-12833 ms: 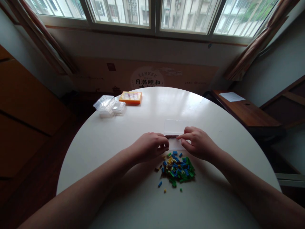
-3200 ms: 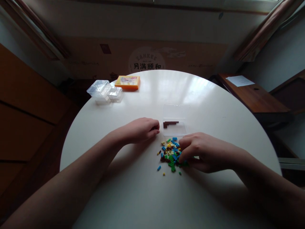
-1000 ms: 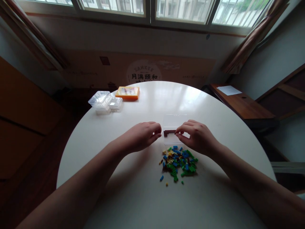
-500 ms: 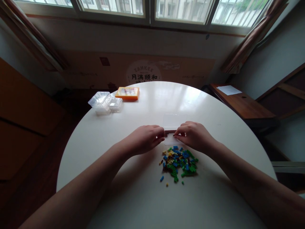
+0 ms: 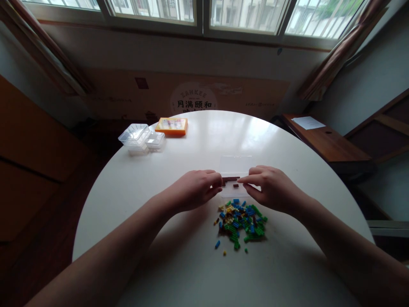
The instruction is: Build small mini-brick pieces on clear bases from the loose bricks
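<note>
A clear plastic box (image 5: 236,163) lies opened flat on the table, its lid folded back. Brown building bricks (image 5: 230,178) stand in rows along its inner back edge, and one loose brown brick (image 5: 235,186) lies in front of them. My left hand (image 5: 204,187) is at the box's left end, fingers curled with the tips close to the row; what they hold, if anything, is hidden. My right hand (image 5: 266,185) is at the right side, index finger stretched toward the row's end and thumb apart, with nothing between them. A pile of mixed bricks (image 5: 239,219) lies just below the box.
The round white table (image 5: 179,273) fills the middle. At its far left are clear plastic boxes (image 5: 134,135) and an orange case (image 5: 171,126). A small blue brick (image 5: 217,244) and a yellow one (image 5: 224,253) lie in front of the pile. A wooden desk (image 5: 332,145) stands to the right.
My right hand has let go of a brown brick, which now lies loose in the box, and has drawn back to the right with fingers apart. My left hand stays by the row's left end.
</note>
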`<state>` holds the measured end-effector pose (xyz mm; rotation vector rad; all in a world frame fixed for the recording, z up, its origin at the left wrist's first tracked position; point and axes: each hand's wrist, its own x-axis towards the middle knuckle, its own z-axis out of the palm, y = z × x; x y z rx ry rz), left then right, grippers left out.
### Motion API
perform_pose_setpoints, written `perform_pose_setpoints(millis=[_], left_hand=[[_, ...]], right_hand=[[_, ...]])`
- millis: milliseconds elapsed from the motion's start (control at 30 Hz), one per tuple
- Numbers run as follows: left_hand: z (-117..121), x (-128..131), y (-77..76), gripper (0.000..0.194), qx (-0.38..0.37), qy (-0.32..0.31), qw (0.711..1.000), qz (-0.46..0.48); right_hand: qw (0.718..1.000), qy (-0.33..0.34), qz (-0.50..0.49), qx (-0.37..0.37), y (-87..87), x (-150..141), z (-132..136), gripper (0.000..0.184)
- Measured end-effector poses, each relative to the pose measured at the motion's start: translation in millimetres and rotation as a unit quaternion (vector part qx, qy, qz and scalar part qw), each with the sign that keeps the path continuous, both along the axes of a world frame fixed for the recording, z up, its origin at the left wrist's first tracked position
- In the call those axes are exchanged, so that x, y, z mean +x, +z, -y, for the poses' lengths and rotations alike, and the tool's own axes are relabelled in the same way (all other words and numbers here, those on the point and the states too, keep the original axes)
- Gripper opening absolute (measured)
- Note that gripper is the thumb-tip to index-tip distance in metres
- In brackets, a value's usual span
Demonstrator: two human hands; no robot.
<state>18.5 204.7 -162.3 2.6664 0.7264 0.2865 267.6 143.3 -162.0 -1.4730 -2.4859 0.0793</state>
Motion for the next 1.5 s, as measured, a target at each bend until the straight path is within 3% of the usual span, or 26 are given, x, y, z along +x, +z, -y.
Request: perform_pose_setpoints(millis=[300,567,767,1067,1500], left_hand=[[7.1,2.0,3.8,0.008,-0.021,-0.046,0.998,0.027],[5.8,2.7,2.2,0.005,-0.017,-0.051,0.998,0.014],[5.4,3.0,0.8,0.006,-0.026,-0.053,0.998,0.020],[5.9,4.2,1.8,0.008,-0.017,-0.045,0.999,0.021],[5.4,3.8,-0.3,0.007,-0.011,-0.050,0.998,0.026]], right_hand=[[0.995,-0.022,0.052,-0.080,2.5,-1.4,14.6,0.040],[0.993,-0.045,0.077,-0.079,-0.7,-3.3,13.9,0.041],[0.993,-0.072,0.043,-0.086,-0.4,2.8,12.3,0.036],[0.987,-0.142,0.054,-0.049,-2.0,3.6,7.5,0.031],[0.980,-0.175,0.089,-0.029,-6.2,1.6,6.5,0.034]])
